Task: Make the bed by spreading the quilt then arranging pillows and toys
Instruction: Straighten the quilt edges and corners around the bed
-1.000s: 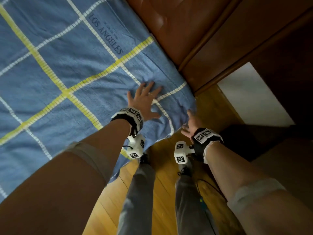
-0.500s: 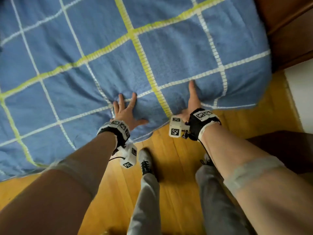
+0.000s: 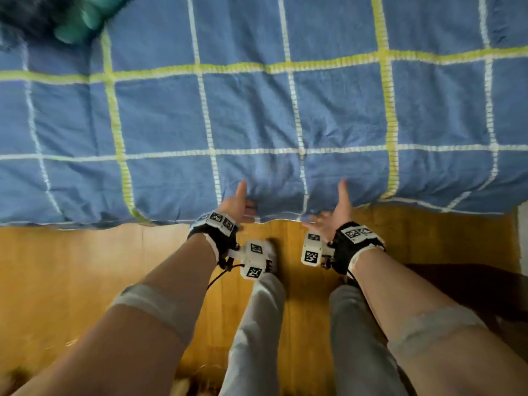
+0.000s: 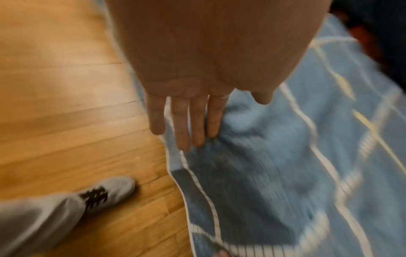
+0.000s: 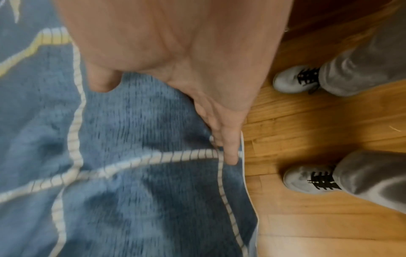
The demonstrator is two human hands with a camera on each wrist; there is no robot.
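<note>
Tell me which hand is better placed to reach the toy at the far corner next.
Probably the left hand: the blurred dark and teal toy lies far on its side of the quilt. The right hand would cross over.

Each wrist wears a black strap (image 3: 347,247) topped with white blocks printed in black square codes, and a thin black cable (image 3: 220,277) trails from the left one. Pale bands (image 3: 148,304) circle both forearms. Grey trousers (image 3: 251,332) fall over grey black-laced shoes (image 5: 307,179). The left hand (image 4: 193,113) has a slim ring (image 4: 223,97).
</note>
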